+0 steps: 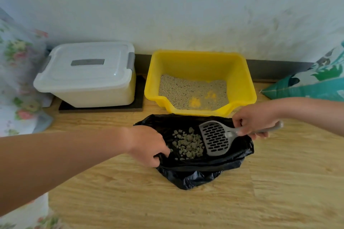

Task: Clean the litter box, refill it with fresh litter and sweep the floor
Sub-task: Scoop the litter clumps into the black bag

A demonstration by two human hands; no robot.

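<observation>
The black bag (195, 174) lies open on the wooden floor (279, 182), and everything here is placed from it. At its left edge the left hand (149, 145) grips the rim, fingers curled down into the plastic, holding the mouth open. From the bag's right side the right hand (255, 119) holds the grey scoop (216, 137), fingers wrapped round the handle close to the head. The scoop's long axis runs from the handle end, out past the bag's right edge, down and leftward to the slotted head over the bag's middle. The head looks empty. Whether it rests on the plastic or hangs just above it is hard to tell. A heap of greenish clumps (188, 147) sits inside the bag, just left of the head.

The yellow litter box (242, 72) stands just beyond the bag's far edge, its low lip facing the bag. Its litter (186, 89) is thin, with 2 bare yellow patches. The right hand is the nearer, so the next dip is probably a short swing forward. A white lidded bin (87, 72) sits beyond and left of the bag.
</observation>
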